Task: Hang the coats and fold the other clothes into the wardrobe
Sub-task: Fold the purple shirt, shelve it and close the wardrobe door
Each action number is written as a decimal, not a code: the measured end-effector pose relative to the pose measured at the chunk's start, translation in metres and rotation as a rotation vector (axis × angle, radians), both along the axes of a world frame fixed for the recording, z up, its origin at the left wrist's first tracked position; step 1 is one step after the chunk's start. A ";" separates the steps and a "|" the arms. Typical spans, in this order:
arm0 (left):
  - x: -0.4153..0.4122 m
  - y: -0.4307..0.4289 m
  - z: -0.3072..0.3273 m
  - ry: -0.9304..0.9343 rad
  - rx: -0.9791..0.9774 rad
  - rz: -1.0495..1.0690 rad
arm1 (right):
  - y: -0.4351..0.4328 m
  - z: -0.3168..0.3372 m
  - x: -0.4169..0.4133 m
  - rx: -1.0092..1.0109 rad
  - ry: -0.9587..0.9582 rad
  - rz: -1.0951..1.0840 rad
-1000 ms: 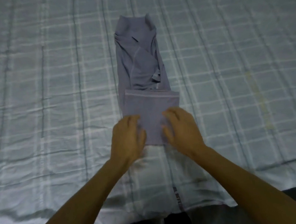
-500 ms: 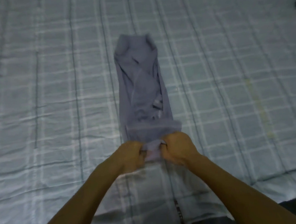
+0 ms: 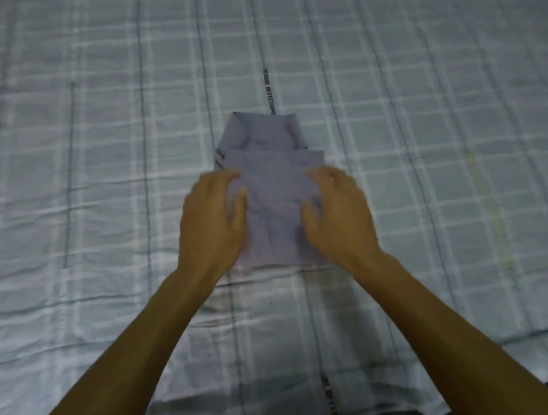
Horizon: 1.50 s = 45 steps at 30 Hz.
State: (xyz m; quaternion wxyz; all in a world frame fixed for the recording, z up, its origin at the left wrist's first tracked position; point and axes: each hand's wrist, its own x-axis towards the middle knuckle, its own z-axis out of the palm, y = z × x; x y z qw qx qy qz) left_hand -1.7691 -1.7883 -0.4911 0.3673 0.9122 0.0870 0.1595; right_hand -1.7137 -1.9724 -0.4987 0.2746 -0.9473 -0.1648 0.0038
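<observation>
Since the earlier frames, the lavender-grey garment [image 3: 274,187] has gone from a long narrow strip to a short, layered bundle. Its near end has been carried up and over the rest. Both hands, which were pinching the near edge half a second ago, have let go and now lie on top of the fabric.

The left hand [image 3: 212,220] rests on the left side of the bundle, palm down, its fingers spread and relaxed and gripping nothing. The right hand [image 3: 338,211] rests on the right side in the same way, with its fingers apart. Both hands are slightly blurred. Both bare forearms reach in from the bottom of the view.

The garment lies near the middle of a bed [image 3: 474,288], on a pale blue-grey checked sheet [image 3: 94,157] with soft wrinkles. Three stepped layers show, and the narrowest is at the far end. A thin line of dark printed lettering [image 3: 268,90] runs along the sheet from the garment's far edge. The words are too small to read.
</observation>
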 end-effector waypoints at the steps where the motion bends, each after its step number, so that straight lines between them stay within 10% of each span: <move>1: -0.008 -0.003 -0.017 0.077 0.102 -0.116 | 0.000 -0.016 -0.009 -0.024 0.022 0.086; 9: -0.031 -0.005 -0.098 0.276 0.503 -0.459 | -0.010 -0.092 -0.044 -0.254 0.038 0.341; 17: 0.047 0.025 -0.003 0.464 0.038 -0.536 | 0.000 0.002 0.031 -0.052 0.191 0.277; 22: 0.112 0.038 0.041 -0.066 0.257 -0.061 | 0.023 0.038 0.086 0.069 -0.290 -0.073; 26: 0.112 0.029 0.022 -0.161 0.102 0.161 | 0.032 0.011 0.092 0.156 -0.305 -0.101; 32: 0.069 0.008 -0.076 0.205 0.400 -0.228 | 0.027 -0.072 0.070 -0.105 -0.061 0.243; 45: 0.157 0.043 -0.121 0.318 0.644 -0.561 | 0.043 -0.110 0.152 -0.365 0.114 0.431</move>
